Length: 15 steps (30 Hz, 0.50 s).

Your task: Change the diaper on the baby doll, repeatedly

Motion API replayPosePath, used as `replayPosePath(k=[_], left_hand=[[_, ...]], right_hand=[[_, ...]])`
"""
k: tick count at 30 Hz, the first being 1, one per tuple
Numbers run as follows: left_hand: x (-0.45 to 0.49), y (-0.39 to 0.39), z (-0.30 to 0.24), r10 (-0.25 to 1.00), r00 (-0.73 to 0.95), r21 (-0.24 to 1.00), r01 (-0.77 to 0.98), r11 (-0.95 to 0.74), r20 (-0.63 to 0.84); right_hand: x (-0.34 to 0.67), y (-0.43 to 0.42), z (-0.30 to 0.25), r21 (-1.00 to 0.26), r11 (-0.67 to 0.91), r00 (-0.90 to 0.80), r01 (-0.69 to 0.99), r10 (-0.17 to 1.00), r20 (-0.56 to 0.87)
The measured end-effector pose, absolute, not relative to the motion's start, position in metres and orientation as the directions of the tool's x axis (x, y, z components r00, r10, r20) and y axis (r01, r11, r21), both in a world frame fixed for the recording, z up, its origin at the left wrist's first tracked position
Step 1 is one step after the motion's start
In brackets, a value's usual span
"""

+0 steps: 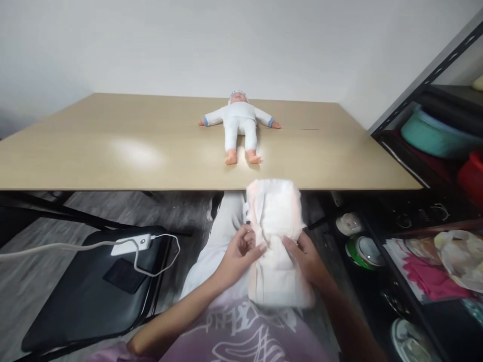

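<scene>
A white diaper [279,206], unfolded lengthwise, is held over my lap just in front of the table edge. My left hand [241,254] grips its left side near the middle, thumb on top of the padding. On the opposite side, my right hand [302,254] pinches it with the thumb on top and the other fingers mostly hidden. Beyond them a baby doll [240,120] in a white outfit with blue cuffs lies on its back, arms spread and feet toward me.
The doll lies on a wooden table [113,125] against a wall. At left, a black chair [94,301] carries a white power bank [131,245] with a cable and a dark phone [124,275]. Shelves at right hold a teal basin [437,133] and a pink cloth [430,276].
</scene>
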<state>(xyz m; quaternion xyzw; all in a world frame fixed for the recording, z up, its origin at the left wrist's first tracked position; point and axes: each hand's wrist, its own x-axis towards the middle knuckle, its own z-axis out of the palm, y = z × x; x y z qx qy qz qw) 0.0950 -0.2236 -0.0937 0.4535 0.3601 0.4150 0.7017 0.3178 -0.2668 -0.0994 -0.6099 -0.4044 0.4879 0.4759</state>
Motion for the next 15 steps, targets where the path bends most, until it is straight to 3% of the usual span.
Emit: replayPosePath(k=[5, 9, 15], left_hand=[[0.075, -0.22, -0.075, 0.964, 0.258, 0.97, -0.243, 0.009, 0.056], [0.071, -0.179, -0.091, 0.993, 0.12, 0.988, -0.153, 0.018, 0.001], [0.069, -0.137, -0.113, 0.998, 0.056, 0.985, -0.172, 0.027, -0.018]], right_hand=[[0.297, -0.241, -0.078, -0.976, -0.191, 0.199, 0.105, 0.966, -0.168], [0.275, -0.177, -0.081, -0.998, -0.059, 0.041, -0.008, 0.997, -0.06], [0.262, -0.12, -0.09, -0.995, -0.05, -0.072, -0.087, 0.996, -0.044]])
